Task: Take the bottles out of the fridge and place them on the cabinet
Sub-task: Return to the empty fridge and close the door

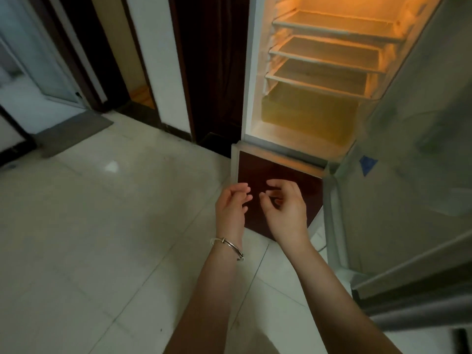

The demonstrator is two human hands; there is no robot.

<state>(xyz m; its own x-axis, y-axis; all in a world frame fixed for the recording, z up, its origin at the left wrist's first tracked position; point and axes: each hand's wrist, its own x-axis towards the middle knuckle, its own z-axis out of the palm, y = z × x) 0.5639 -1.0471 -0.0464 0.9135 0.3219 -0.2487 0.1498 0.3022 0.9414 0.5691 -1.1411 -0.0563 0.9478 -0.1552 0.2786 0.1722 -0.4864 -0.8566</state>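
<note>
While the fridge [319,80] stands open at upper right of the frame, its compartment glows orange and holds three flat white-edged shelves [324,53] and a boxy translucent drawer [306,113] at the bottom; no bottles show on any of them, and the cabinet lies outside the view. Its door [419,139], a pale, smooth panel bearing a blue tape scrap [367,164], swings out along the right edge. Below the compartment sits a glossy dark red lower door [278,198] with a white rim. Both hands hover before that panel at centre frame, apart from each other: left hand [231,208] loosely curled and holding nothing, a thin metal bangle [227,245] on its wrist; right hand [286,208] likewise half-curled and bare. Glossy pale tiles [102,226] cover the floor at left.
</note>
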